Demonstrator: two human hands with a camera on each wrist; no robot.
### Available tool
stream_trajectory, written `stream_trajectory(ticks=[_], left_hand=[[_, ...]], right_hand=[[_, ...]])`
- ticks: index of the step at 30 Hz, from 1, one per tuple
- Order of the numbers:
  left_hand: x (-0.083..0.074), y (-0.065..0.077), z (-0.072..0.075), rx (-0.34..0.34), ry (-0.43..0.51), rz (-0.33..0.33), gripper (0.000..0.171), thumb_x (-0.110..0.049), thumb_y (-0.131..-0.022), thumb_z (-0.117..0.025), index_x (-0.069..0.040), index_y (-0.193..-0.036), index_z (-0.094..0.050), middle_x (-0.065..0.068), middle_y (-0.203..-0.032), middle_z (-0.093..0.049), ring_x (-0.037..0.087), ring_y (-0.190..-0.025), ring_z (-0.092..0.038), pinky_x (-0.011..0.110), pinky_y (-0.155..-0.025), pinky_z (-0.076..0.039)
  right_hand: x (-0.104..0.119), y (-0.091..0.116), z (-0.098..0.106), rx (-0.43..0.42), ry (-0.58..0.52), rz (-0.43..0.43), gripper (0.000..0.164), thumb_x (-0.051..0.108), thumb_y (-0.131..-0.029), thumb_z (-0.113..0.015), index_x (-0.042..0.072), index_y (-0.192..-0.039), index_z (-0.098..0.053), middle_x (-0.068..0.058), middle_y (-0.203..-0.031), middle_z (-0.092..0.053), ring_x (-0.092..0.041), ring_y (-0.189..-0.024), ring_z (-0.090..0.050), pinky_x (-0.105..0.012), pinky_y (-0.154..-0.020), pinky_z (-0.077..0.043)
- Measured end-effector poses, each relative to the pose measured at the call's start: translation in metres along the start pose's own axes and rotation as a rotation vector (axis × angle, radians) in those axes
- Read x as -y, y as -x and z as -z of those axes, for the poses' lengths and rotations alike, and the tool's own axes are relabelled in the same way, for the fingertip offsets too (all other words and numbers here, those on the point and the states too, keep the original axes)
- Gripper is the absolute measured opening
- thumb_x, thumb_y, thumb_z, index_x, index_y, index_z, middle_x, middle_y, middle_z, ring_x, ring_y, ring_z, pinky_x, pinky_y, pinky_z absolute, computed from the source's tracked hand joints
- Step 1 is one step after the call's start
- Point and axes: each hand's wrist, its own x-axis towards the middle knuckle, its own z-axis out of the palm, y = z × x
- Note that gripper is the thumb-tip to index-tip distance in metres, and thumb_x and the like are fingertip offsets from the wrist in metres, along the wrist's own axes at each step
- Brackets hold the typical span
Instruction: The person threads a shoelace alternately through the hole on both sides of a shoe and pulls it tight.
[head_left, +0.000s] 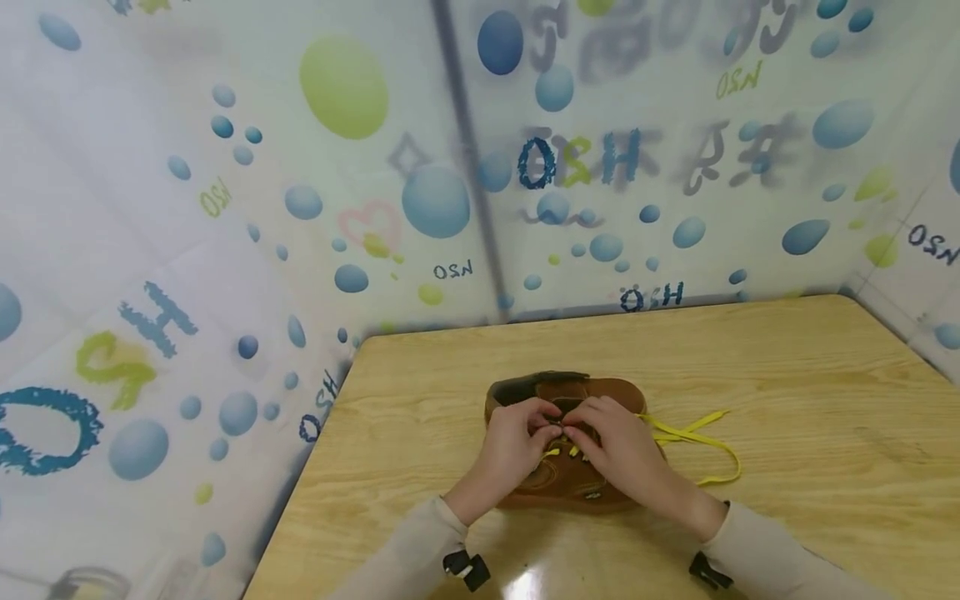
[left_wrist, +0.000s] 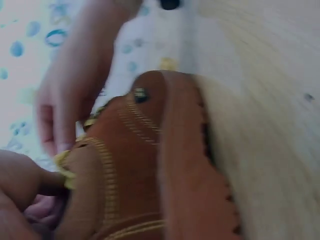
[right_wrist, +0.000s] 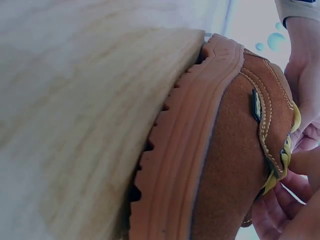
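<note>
A brown suede shoe with yellow stitching lies on the table, its dark-lined opening at the left in the head view. A yellow shoelace runs through its eyelets, and loose lengths trail over the wood on the right. Above the eyelets my left hand and right hand meet, thumbs and fingertips pinching at the lace. From the right wrist, yellow lace shows along the eyelet edge beside the fingers. The left wrist view has the left hand at the tongue, partly cut off by the frame.
The shoe stands on a light wood table. Behind and to the left hangs a white sheet printed with blue and green bubbles. Black clips sit at both sleeve cuffs.
</note>
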Motion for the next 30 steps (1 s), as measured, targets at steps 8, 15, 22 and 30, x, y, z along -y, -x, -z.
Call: stream_trajectory(ticks=[8,15,22,30], left_hand=[[-0.001,-0.009,0.02,0.199,0.2,0.119,0.021,-0.014,-0.099,-0.059,-0.003,-0.108,-0.075,0.013,-0.092,-0.076,0.01,-0.07,-0.066,0.018,-0.063,-0.051],[-0.013,-0.01,0.019,0.172,-0.009,0.096,0.015,-0.015,-0.092,-0.07,-0.008,-0.103,-0.077,0.005,-0.093,-0.078,0.008,-0.077,-0.072,0.015,-0.064,-0.052],[-0.015,-0.005,0.021,0.183,-0.057,0.066,0.024,0.001,-0.089,-0.069,-0.006,-0.112,-0.073,0.007,-0.097,-0.076,0.015,-0.084,-0.073,0.015,-0.069,-0.054],[-0.012,0.003,0.006,-0.038,-0.124,0.018,0.022,-0.002,-0.086,-0.074,-0.009,-0.108,-0.071,0.003,-0.091,-0.072,0.009,-0.078,-0.07,0.014,-0.067,-0.053]], right_hand=[[0.001,0.002,0.001,-0.01,0.004,0.0,0.01,0.021,-0.087,-0.076,0.023,-0.093,-0.069,0.012,-0.091,-0.067,-0.003,-0.079,-0.054,-0.02,-0.063,-0.045],[0.0,0.004,0.0,-0.026,0.044,0.087,0.011,0.019,-0.086,-0.077,0.022,-0.093,-0.069,0.011,-0.091,-0.066,-0.003,-0.078,-0.053,-0.017,-0.06,-0.044],[-0.003,0.006,-0.001,-0.05,0.023,0.133,0.012,0.017,-0.084,-0.078,0.02,-0.093,-0.07,0.01,-0.092,-0.067,-0.004,-0.08,-0.055,-0.018,-0.063,-0.047],[-0.005,0.005,0.0,-0.048,-0.009,0.1,0.012,0.018,-0.084,-0.078,0.021,-0.095,-0.072,0.01,-0.093,-0.068,-0.004,-0.08,-0.056,-0.019,-0.062,-0.047]])
